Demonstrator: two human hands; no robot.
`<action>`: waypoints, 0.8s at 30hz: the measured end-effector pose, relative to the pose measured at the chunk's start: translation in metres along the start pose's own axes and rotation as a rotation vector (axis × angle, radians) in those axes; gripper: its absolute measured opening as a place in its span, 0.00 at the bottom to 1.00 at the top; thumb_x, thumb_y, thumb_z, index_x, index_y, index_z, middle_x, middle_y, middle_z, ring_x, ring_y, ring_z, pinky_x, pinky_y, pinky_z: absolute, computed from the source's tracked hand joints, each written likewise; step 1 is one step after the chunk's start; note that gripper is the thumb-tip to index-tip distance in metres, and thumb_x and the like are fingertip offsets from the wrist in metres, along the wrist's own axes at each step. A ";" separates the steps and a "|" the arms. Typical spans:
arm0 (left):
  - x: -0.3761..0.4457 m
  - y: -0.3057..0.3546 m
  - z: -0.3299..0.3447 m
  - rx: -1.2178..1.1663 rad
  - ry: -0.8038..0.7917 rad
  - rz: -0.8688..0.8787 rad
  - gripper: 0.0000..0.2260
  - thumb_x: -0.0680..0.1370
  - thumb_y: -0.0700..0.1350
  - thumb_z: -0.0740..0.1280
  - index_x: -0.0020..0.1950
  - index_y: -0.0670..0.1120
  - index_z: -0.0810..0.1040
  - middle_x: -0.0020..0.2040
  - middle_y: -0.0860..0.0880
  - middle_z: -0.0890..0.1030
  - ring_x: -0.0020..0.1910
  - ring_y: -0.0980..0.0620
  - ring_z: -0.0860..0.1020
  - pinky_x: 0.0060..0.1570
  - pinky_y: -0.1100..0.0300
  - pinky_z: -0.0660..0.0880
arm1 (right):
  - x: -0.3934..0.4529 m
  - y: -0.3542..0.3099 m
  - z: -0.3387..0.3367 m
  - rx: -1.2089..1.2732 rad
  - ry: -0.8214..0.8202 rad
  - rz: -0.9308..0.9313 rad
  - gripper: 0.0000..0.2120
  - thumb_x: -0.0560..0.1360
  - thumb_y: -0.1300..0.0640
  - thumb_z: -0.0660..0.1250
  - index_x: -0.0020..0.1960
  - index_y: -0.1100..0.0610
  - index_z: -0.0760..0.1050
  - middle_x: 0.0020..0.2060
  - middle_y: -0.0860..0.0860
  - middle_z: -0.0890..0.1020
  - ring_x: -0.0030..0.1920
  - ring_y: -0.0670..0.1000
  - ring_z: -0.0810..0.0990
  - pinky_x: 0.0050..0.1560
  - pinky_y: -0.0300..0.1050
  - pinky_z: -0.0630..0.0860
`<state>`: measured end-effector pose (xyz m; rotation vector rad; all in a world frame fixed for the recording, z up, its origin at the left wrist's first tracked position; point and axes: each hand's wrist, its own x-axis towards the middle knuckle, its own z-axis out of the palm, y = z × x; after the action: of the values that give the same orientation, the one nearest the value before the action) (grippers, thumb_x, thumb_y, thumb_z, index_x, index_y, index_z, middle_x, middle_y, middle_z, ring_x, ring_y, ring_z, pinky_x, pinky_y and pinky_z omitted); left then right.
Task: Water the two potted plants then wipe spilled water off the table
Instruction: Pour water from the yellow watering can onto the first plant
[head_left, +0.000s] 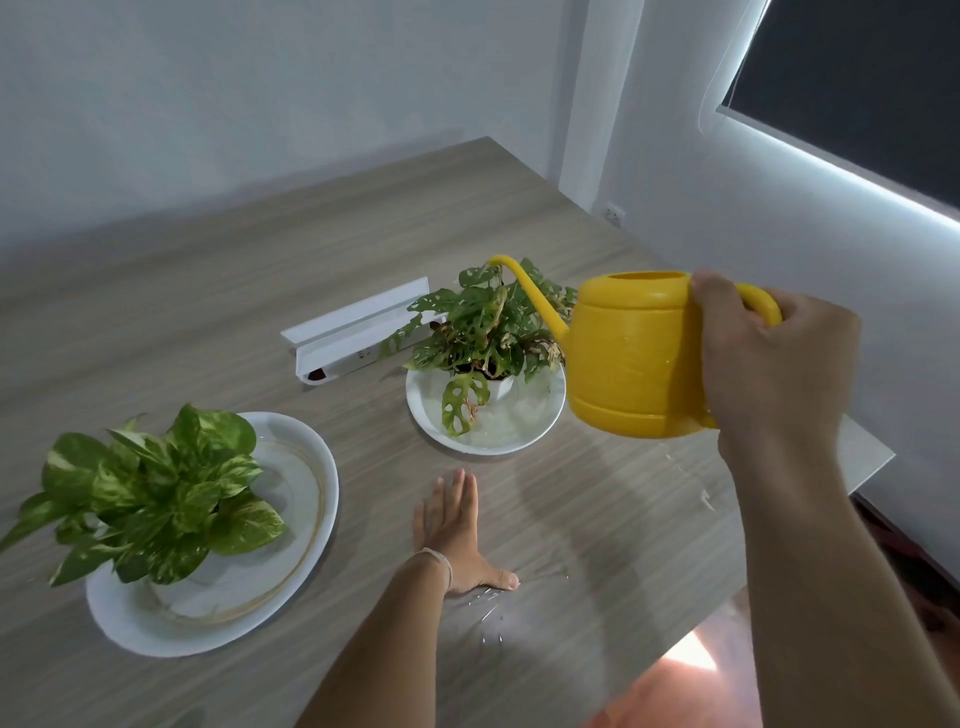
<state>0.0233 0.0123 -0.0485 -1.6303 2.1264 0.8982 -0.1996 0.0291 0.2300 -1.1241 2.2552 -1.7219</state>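
My right hand (769, 364) grips the handle of a yellow watering can (631, 353), held in the air at the right. Its thin spout reaches up and left over a holey-leaved plant (483, 327) in a small white pot on a white plate (540, 421). A second plant (150, 488), with variegated green leaves, stands on a larger white plate (291, 551) at the left. My left hand (457, 525) lies flat on the wooden table (208, 291), fingers apart, holding nothing. Small drops of water (488, 613) glint on the table by its thumb.
A white box-like tray (353, 332) lies behind the holey-leaved plant. More wet marks (701, 493) show near the table's right edge. The table's corner and a reddish floor (727, 691) are at the lower right. Walls close in behind and to the right.
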 end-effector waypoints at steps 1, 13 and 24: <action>0.000 0.000 0.000 -0.001 0.001 0.001 0.68 0.59 0.75 0.71 0.73 0.53 0.21 0.68 0.56 0.16 0.70 0.48 0.20 0.73 0.43 0.28 | -0.001 0.004 0.000 0.017 0.006 0.020 0.28 0.73 0.41 0.68 0.31 0.64 0.68 0.21 0.49 0.66 0.23 0.46 0.64 0.29 0.42 0.63; 0.000 -0.001 0.002 -0.037 0.023 0.012 0.68 0.60 0.72 0.73 0.75 0.53 0.23 0.71 0.56 0.19 0.71 0.49 0.21 0.73 0.44 0.28 | -0.021 0.045 0.004 0.155 0.066 0.146 0.22 0.71 0.46 0.66 0.23 0.51 0.65 0.17 0.45 0.60 0.20 0.45 0.59 0.22 0.36 0.58; -0.001 -0.009 0.014 -0.045 0.138 0.069 0.65 0.61 0.74 0.70 0.77 0.50 0.27 0.74 0.54 0.22 0.72 0.50 0.22 0.73 0.46 0.28 | -0.056 0.082 0.027 0.309 0.099 0.164 0.22 0.72 0.50 0.69 0.28 0.59 0.63 0.24 0.56 0.60 0.27 0.53 0.61 0.25 0.54 0.62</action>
<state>0.0301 0.0206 -0.0610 -1.6953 2.2829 0.8836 -0.1868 0.0482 0.1299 -0.7842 1.9743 -2.0045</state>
